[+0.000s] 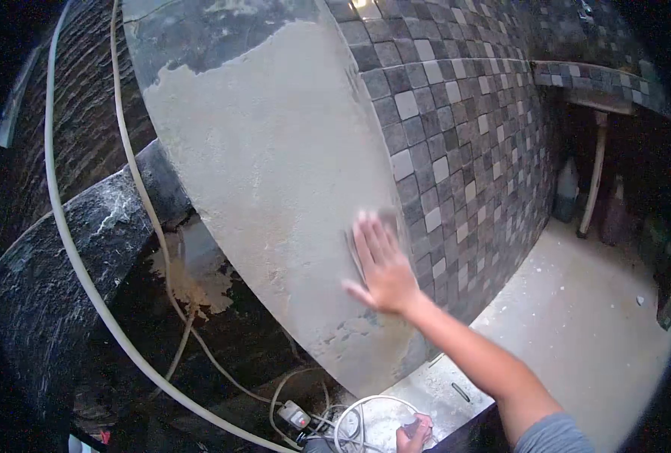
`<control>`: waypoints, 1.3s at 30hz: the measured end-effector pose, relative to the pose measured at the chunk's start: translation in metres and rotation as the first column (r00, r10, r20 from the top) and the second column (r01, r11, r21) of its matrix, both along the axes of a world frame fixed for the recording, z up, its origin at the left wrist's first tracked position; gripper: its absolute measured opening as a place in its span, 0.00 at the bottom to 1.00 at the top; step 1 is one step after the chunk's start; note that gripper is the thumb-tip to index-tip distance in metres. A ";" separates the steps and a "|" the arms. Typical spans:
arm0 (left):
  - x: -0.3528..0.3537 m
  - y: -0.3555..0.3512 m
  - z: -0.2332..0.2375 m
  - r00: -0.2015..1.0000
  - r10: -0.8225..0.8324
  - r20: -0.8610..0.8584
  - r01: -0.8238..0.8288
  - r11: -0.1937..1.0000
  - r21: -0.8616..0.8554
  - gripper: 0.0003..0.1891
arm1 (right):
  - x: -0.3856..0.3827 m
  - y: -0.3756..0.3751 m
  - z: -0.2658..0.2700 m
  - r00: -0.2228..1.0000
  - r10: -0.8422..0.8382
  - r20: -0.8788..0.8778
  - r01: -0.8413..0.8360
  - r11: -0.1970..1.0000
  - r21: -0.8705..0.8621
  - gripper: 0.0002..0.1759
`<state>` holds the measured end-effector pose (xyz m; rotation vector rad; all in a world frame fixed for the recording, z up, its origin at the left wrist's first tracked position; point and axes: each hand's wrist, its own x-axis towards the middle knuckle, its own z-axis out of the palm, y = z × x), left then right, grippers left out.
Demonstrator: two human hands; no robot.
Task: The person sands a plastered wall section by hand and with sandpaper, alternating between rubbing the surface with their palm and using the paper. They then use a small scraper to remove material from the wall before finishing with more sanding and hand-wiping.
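Note:
My right hand [383, 264] lies flat on a pale grey plastered face [252, 151], fingers stretched upward, thumb out to the left. Under the fingers is a thin dark grey piece [388, 218] that looks like a sanding sheet; only its edges show, the palm covers the rest. The hand is slightly blurred and sits close to the plaster's right edge, where mosaic tiles begin. Low in the picture, my left hand [420, 433] is closed around a small dark grey piece [410, 429], its kind unclear. Looped white cable [362, 411] lies beside that hand.
Grey and white mosaic tiles [456, 143] cover the wall to the right. A thick white hose [86, 279] and a thinner cable [143, 192] hang on the left. A white socket block [294, 415] lies among the cables. Pale dusty floor [569, 317] stretches right, with a post [594, 177] behind.

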<state>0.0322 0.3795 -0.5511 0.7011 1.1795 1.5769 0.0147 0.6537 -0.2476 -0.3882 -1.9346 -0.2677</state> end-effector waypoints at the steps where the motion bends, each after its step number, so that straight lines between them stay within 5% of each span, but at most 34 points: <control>1: 0.000 0.004 -0.006 1.000 -0.016 -0.022 0.016 1.000 0.014 0.14 | 0.003 0.002 -0.002 0.999 -0.026 0.027 0.025 1.000 0.014 0.53; 3: -0.001 0.007 -0.020 0.999 -0.051 -0.019 0.052 0.997 0.059 0.15 | 0.006 0.005 -0.006 0.993 -0.069 0.091 0.066 0.997 0.030 0.54; 5: 0.009 0.006 -0.023 1.000 -0.023 -0.005 0.023 0.998 0.055 0.15 | 0.002 0.013 0.081 0.998 -0.060 0.011 0.058 0.992 0.115 0.51; 7: 0.014 0.005 -0.016 0.999 0.047 -0.021 -0.047 0.999 0.005 0.15 | -0.016 0.038 0.192 0.956 -0.004 -0.292 0.104 0.939 0.329 0.49; 8: 0.011 -0.001 -0.011 0.998 0.041 0.048 -0.039 0.999 -0.037 0.15 | -0.022 0.046 0.242 0.927 -0.021 -0.373 0.159 0.926 0.343 0.49; 10: 0.011 0.001 0.001 0.979 0.031 0.202 -0.011 0.995 -0.097 0.14 | -0.032 0.053 0.299 0.926 0.099 -0.365 -0.001 0.965 0.261 0.45; 13: 0.017 0.004 0.040 0.992 0.095 0.084 -0.082 0.986 -0.144 0.14 | -0.033 0.048 0.250 0.910 -0.008 -0.415 0.164 0.926 0.340 0.50; 17: 0.021 -0.001 0.037 0.996 0.069 0.049 -0.067 0.997 -0.029 0.14 | -0.011 0.005 0.028 0.995 -0.062 -0.079 0.065 0.997 0.037 0.53; 18: 0.023 -0.001 0.039 0.999 0.022 0.028 -0.022 0.999 -0.027 0.14 | -0.009 0.001 0.018 0.993 -0.074 -0.092 0.077 0.997 0.028 0.53; 21: 0.018 -0.009 0.058 0.999 -0.045 -0.026 0.043 0.996 -0.084 0.14 | -0.020 0.005 0.059 0.973 -0.104 -0.207 0.118 0.991 0.060 0.52; 23: 0.025 -0.005 0.072 0.999 0.032 0.000 -0.031 0.983 -0.179 0.13 | -0.025 0.031 0.186 0.938 -0.068 -0.340 0.138 0.973 0.185 0.52; 24: 0.014 -0.001 0.007 0.997 -0.062 -0.047 0.061 0.998 -0.022 0.12 | -0.029 0.039 0.234 0.913 -0.043 -0.406 0.150 0.960 0.236 0.51; 26: 0.016 0.001 0.025 0.999 -0.032 -0.011 0.032 0.997 -0.069 0.12 | -0.036 0.041 0.283 0.890 0.016 -0.455 0.109 0.963 0.247 0.50; 29: 0.015 0.000 0.035 0.994 -0.094 0.054 0.097 0.994 -0.049 0.10 | -0.033 0.033 0.223 0.910 -0.044 -0.412 0.152 0.961 0.231 0.50; 32: 0.018 -0.009 0.047 0.991 -0.082 0.105 0.101 0.977 -0.186 0.10 | -0.018 -0.002 0.063 0.979 -0.075 -0.191 0.088 0.994 0.059 0.52; 34: 0.010 -0.012 0.018 0.974 -0.198 -0.114 0.183 0.975 -0.125 0.10 | -0.013 -0.006 -0.007 0.991 -0.095 -0.093 0.093 0.995 -0.030 0.53; 37: -0.004 -0.019 -0.007 0.883 -0.275 -0.381 0.232 0.960 -0.156 0.11 | -0.016 0.003 0.082 0.972 -0.096 -0.213 0.111 0.992 0.058 0.51; 39: -0.001 -0.014 -0.023 0.835 -0.276 -0.476 0.236 0.961 -0.144 0.12 | -0.023 0.032 0.198 0.906 -0.070 -0.418 0.189 0.949 0.251 0.49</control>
